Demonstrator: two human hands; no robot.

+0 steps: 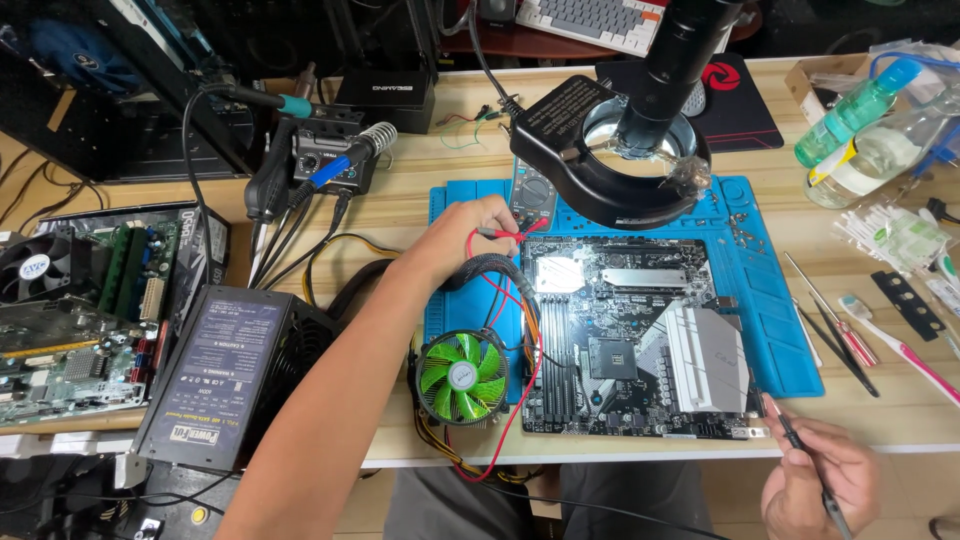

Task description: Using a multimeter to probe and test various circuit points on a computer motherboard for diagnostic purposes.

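Observation:
A computer motherboard [640, 330] lies on a blue work mat [780, 300] in the middle of the desk. My left hand [478, 228] reaches to the mat's upper left and pinches a red test probe [505, 234], right beside a multimeter [533, 195]. A red lead [530, 385] runs down from it past the board's left edge. My right hand [815, 478] rests at the desk's front edge, gripping a thin black probe [790, 432] whose tip points at the board's lower right corner.
A black ring-light magnifier [610, 160] hangs over the mat's top. A green-bladed cooler fan [462, 376] sits left of the board, beside a black power supply [225, 375]. A soldering station [330, 160] and another board [80, 320] are on the left; screwdrivers [840, 330] and bottles [860, 120] on the right.

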